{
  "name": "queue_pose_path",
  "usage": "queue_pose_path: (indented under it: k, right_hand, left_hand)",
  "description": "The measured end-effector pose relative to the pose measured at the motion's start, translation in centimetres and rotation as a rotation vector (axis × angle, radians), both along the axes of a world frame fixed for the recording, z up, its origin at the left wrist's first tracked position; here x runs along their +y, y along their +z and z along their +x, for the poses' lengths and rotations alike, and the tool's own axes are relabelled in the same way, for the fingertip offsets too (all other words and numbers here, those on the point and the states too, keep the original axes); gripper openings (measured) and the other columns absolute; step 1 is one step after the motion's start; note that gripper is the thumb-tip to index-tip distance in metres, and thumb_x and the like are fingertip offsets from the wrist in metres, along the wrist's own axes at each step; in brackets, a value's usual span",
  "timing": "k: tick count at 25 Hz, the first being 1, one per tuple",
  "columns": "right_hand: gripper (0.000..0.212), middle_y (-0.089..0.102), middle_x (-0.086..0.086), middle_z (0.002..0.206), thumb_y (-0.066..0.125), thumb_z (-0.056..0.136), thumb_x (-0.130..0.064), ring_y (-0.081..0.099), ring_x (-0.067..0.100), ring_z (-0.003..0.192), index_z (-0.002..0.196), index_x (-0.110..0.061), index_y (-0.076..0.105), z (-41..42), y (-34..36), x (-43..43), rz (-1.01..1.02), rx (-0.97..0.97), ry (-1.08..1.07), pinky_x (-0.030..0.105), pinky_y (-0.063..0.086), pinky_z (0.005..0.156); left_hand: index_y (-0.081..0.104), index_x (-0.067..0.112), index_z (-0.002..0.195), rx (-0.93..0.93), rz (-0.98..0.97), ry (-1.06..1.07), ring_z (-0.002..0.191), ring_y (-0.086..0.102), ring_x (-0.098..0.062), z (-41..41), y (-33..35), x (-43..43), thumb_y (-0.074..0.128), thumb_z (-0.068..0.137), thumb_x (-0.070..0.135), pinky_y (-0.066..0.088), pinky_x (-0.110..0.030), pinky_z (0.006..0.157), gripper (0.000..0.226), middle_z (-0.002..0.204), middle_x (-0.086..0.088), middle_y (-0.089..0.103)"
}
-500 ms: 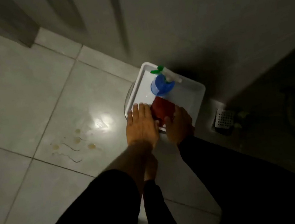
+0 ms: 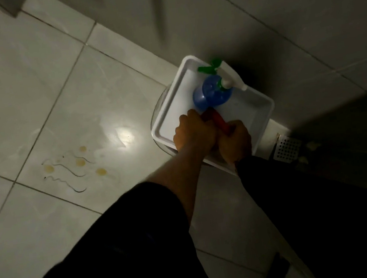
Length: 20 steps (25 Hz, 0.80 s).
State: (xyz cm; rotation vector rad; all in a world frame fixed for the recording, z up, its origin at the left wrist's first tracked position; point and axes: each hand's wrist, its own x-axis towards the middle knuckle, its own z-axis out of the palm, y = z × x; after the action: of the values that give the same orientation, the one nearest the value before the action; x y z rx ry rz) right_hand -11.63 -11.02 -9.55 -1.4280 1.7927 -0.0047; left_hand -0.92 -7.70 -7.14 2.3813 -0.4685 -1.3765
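Since both fists already close on it, the bunched, dull red cloth needs no further reach: it lies in the near half of the shallow white plastic tray, and the only strip of it that shows runs from about 11 o'clock to 5 o'clock between the knuckles. The left hand sits on its 9 o'clock side with the fingers curled tight over the upper end, while the right hand grips the lower end at 5 o'clock, thumb and fingers wrapped round it; the two hands touch, and neither is nearer than the other. Whatever comes next, a wring or a lift, likely turns on what stands at the cloth's 12 o'clock: a round blue plastic spray bottle with a green and white trigger head, upright and just beside the left knuckles, so pulling back toward 6 o'clock looks safer than pushing forward. The tray rests on pale glossy floor tiles. Yellowish spots and dark squiggles mark the tile at the tray's 9 o'clock, a perforated metal drain grate lies at its 4 o'clock, and the dim room leaves a grey wall rising at 12 o'clock.
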Motion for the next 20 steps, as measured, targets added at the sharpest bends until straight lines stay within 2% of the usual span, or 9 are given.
queue_pose_path:
  k: [2,5,8,11,12,14,16,18,20]
  right_hand:
    - [0.018,0.072,0.000,0.093,0.080,0.091,-0.025,0.072,0.033,0.099,0.093,-0.023,0.063,1.1,3.0,2.0,-0.085,-0.134,-0.228,0.040,0.060,0.087]
    - [0.024,0.078,0.016,0.120,0.085,0.088,-0.013,0.076,0.032,0.105,0.104,-0.025,0.070,4.6,7.1,5.8,0.042,-0.403,-0.478,0.044,0.065,0.092]
    - [0.050,0.078,0.023,0.128,0.082,0.087,-0.014,0.077,0.039,0.117,0.136,-0.009,0.069,8.3,9.0,10.1,0.479,-0.646,-0.406,0.056,0.063,0.103]
    - [0.030,0.077,0.027,0.125,0.071,0.097,-0.015,0.082,0.033,0.103,0.124,-0.002,0.074,12.9,7.7,16.8,0.751,-0.629,-0.151,0.048,0.067,0.088]
    - [0.022,0.078,0.025,0.124,0.065,0.103,-0.014,0.082,0.030,0.097,0.119,-0.003,0.075,14.7,6.4,19.2,0.771,-0.576,-0.073,0.045,0.068,0.084]
    - [0.026,0.077,0.023,0.125,0.060,0.108,-0.015,0.079,0.031,0.099,0.126,0.000,0.072,18.2,2.8,23.2,0.729,-0.459,0.126,0.045,0.065,0.089]
    - [0.039,0.073,0.023,0.136,0.060,0.109,-0.012,0.074,0.037,0.121,0.145,0.000,0.062,21.7,-1.3,26.1,0.624,-0.398,0.384,0.051,0.061,0.106]
    - [0.048,0.065,0.014,0.149,0.061,0.108,-0.009,0.063,0.032,0.139,0.155,-0.007,0.054,25.7,-6.4,28.8,0.486,-0.385,0.629,0.047,0.050,0.121]
    - [0.038,0.068,-0.001,0.136,0.061,0.108,-0.019,0.063,0.020,0.129,0.146,-0.017,0.061,30.3,-12.0,30.7,0.309,-0.427,0.876,0.036,0.047,0.115]
  left_hand:
    - [0.069,0.021,0.125,0.044,-0.121,0.094,0.106,0.068,-0.024,1.0,2.5,1.8,0.056,0.099,0.048,0.055,-0.037,0.086,0.040,0.125,-0.004,0.068]
    - [0.072,0.027,0.119,0.158,-0.192,0.298,0.100,0.069,-0.017,3.9,4.8,7.2,0.057,0.093,0.047,0.057,-0.035,0.087,0.037,0.116,0.003,0.073]
    - [0.075,0.018,0.118,0.341,-0.210,0.547,0.092,0.071,-0.015,8.0,5.1,14.5,0.055,0.105,0.030,0.058,-0.018,0.070,0.026,0.104,0.001,0.075]
    - [0.073,0.025,0.096,0.365,-0.226,0.682,0.080,0.070,-0.011,11.8,3.2,23.9,0.053,0.109,0.022,0.054,-0.008,0.054,0.023,0.089,0.005,0.073]
    - [0.074,0.025,0.097,0.354,-0.226,0.749,0.082,0.074,-0.017,12.8,1.8,26.8,0.056,0.107,0.022,0.060,-0.014,0.060,0.021,0.091,0.000,0.076]
    - [0.074,0.021,0.122,0.307,-0.211,0.862,0.102,0.078,-0.030,14.2,-2.1,32.2,0.063,0.103,0.031,0.068,-0.038,0.087,0.024,0.116,-0.010,0.080]
    - [0.058,0.023,0.153,0.196,-0.091,0.906,0.132,0.067,-0.032,15.2,-6.8,37.2,0.065,0.099,0.051,0.055,-0.048,0.113,0.062,0.148,-0.009,0.067]
    - [0.043,0.024,0.166,0.055,0.087,0.909,0.149,0.052,-0.036,15.8,-13.4,42.8,0.059,0.097,0.066,0.043,-0.053,0.122,0.083,0.165,-0.011,0.051]
    - [0.029,0.023,0.172,-0.115,0.282,0.795,0.164,0.030,-0.037,15.9,-20.5,48.1,0.049,0.097,0.074,0.027,-0.060,0.130,0.092,0.178,-0.012,0.032]
